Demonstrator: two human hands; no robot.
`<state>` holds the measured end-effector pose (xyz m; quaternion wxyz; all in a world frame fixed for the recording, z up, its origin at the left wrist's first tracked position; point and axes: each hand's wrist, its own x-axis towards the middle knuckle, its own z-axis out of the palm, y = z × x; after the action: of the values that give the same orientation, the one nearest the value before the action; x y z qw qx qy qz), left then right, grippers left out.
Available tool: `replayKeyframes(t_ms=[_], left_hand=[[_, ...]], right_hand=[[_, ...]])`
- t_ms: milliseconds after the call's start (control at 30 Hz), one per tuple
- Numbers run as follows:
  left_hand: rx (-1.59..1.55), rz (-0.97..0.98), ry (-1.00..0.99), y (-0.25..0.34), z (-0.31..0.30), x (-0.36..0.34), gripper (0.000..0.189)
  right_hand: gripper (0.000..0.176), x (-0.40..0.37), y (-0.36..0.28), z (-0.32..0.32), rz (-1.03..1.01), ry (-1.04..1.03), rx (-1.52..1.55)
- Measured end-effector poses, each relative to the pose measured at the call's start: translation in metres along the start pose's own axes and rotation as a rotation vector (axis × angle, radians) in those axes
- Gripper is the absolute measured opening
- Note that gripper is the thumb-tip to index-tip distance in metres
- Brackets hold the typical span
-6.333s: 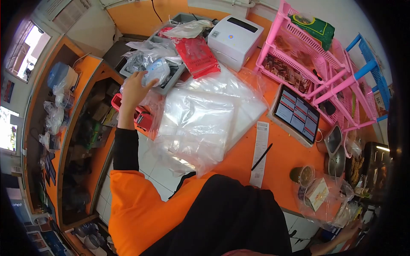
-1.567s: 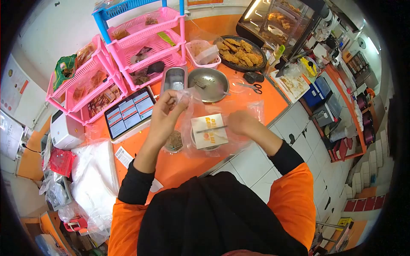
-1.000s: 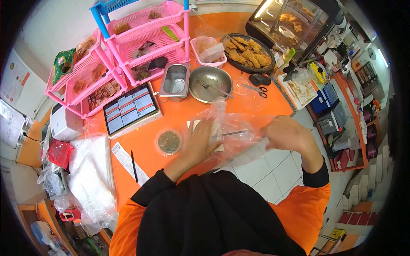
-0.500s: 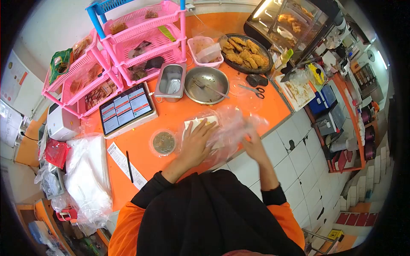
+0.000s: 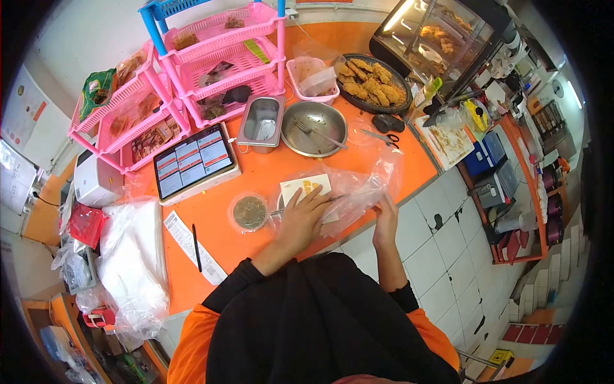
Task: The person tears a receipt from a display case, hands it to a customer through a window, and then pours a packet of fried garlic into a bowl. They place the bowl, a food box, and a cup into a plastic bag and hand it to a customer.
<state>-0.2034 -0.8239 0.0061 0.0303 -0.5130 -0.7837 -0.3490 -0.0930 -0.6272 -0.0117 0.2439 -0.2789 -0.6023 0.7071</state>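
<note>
My left hand (image 5: 300,221) lies with its fingers stretched out over a white packet with yellow print (image 5: 300,185), pressing on it near the front of the orange table. A clear plastic bag (image 5: 358,201) spreads around the packet and to its right. At the bag's right end, by the table's front edge, my right hand (image 5: 385,224) pinches the plastic with fingers together. Left of the packet stands a round clear tub with a brownish filling (image 5: 249,212), close to my left wrist.
A tablet (image 5: 194,162) stands behind a paper slip (image 5: 190,243) with a black pen (image 5: 196,247). Further back are a steel bowl (image 5: 310,150) with a fork, a steel container (image 5: 261,109), scissors (image 5: 389,138) and a tray of fried pieces (image 5: 377,105). Pink racks (image 5: 224,48) rise at the back left.
My right hand was blurred with motion and now shows clearly, pinching the bag's end. The bag is drawn out flatter towards the upper right. My left hand stays on the packet.
</note>
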Motion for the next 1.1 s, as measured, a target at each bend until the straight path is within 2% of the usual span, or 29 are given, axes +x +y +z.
replayKeyframes(t_ms=[100,167,233,267,300,367,433,500,567,600,667,700,733,767,800,833,900,967,1100], left_hand=[[-0.003,-0.024,0.051,-0.001,0.004,-0.002,0.043],[-0.067,-0.035,0.092,0.001,0.003,0.001,0.041],[-0.135,-0.028,0.118,-0.009,0.010,0.000,0.038],[-0.168,-0.025,0.128,-0.014,0.013,-0.001,0.037],[-0.416,-0.105,0.161,-0.012,0.011,0.001,0.035],[-0.909,-0.264,0.233,-0.005,0.009,0.008,0.030],[-1.026,-0.287,0.355,0.007,0.010,0.015,0.027],[-1.102,-0.293,0.383,0.008,0.005,0.016,0.029],[-1.137,-0.282,0.316,0.001,-0.002,0.015,0.037],[-1.088,-0.279,0.285,0.001,-0.011,0.012,0.040],[-0.981,-0.287,0.234,0.003,-0.032,0.003,0.048],[-0.716,-0.284,0.294,0.004,-0.041,-0.002,0.052],[-0.442,-0.290,0.342,0.008,-0.046,-0.007,0.057],[-0.166,-0.301,0.372,0.011,-0.048,-0.013,0.061],[0.009,-0.298,0.292,0.008,-0.037,-0.019,0.075],[0.174,-0.300,0.203,0.003,-0.019,-0.024,0.088],[0.219,-0.289,0.115,-0.004,0.012,-0.021,0.086],[0.173,-0.285,0.123,-0.004,0.021,0.000,0.081],[0.370,-0.196,0.270,-0.010,0.027,0.001,0.067]], right_hand=[[0.039,0.002,0.001,0.009,-0.081,0.061,0.097],[0.039,-0.013,-0.005,0.047,-0.452,0.035,-0.246],[0.042,-0.021,-0.026,0.058,-0.700,-0.180,-0.708],[0.046,-0.020,-0.042,0.054,-0.751,-0.385,-0.995],[0.050,-0.019,-0.049,0.052,-0.790,-0.597,-1.279],[0.052,-0.009,-0.044,0.059,-0.550,-0.723,-1.297],[0.053,-0.006,-0.039,0.070,-0.524,-0.679,-1.105],[0.051,-0.008,-0.032,0.085,-0.673,-0.465,-0.692],[0.048,-0.003,-0.013,0.088,-0.448,-0.470,-0.525],[0.046,0.000,-0.008,0.088,-0.336,-0.476,-0.444],[0.046,0.000,-0.005,0.082,-0.255,-0.407,-0.420],[0.046,0.001,-0.002,0.080,-0.211,-0.390,-0.402],[0.046,0.015,0.020,0.066,-0.427,-0.401,-0.327],[0.047,0.013,0.020,0.076,-0.481,-0.356,-0.282],[0.049,0.011,0.020,0.085,-0.536,-0.312,-0.240],[0.053,-0.006,-0.006,0.104,-0.435,-0.222,-0.254],[0.049,-0.003,0.013,0.100,-0.318,-0.294,-0.132],[0.047,-0.008,0.014,0.103,-0.214,-0.338,-0.063],[0.051,-0.038,-0.035,0.115,-0.072,-0.437,-0.076]])
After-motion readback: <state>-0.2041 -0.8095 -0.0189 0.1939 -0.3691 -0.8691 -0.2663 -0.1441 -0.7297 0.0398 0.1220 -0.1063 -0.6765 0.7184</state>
